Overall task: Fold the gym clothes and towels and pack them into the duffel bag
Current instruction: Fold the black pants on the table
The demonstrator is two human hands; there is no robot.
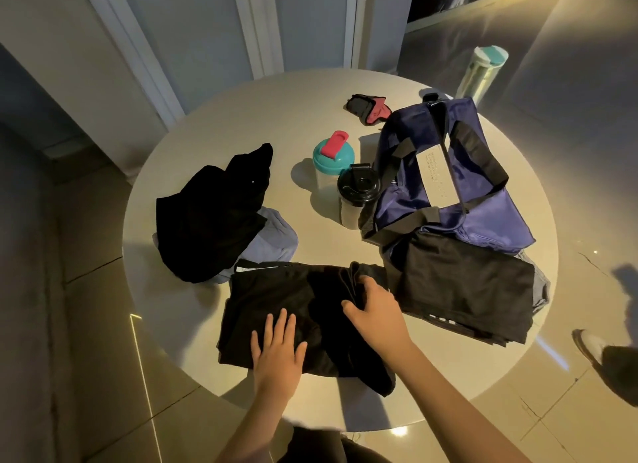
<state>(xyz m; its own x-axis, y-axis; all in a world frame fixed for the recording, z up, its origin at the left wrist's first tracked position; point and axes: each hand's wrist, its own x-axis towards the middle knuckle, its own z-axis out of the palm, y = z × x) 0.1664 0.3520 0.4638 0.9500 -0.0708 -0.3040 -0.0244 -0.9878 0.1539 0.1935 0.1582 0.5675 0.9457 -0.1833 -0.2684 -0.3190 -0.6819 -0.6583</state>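
A black garment with white stripes (pixel 276 293) lies partly folded at the near edge of the round table (pixel 241 117). My left hand (pixel 278 350) presses flat on its near part, fingers straight. My right hand (pixel 374 310) grips a bunched fold at the garment's right side. A folded black garment (pixel 466 283) lies to the right, against the open navy duffel bag (pixel 483 207). A crumpled black garment (pixel 210 214) lies at the left on top of a light blue towel (pixel 276 241).
Two shaker bottles stand mid-table: a teal-lidded one (pixel 333 157) and a black-lidded one (pixel 357 195) beside the bag. Black-and-pink gloves (pixel 366 109) lie at the back. A tall clear bottle (pixel 480 72) stands behind the bag. Another person's shoe (pixel 590 345) shows on the floor at right.
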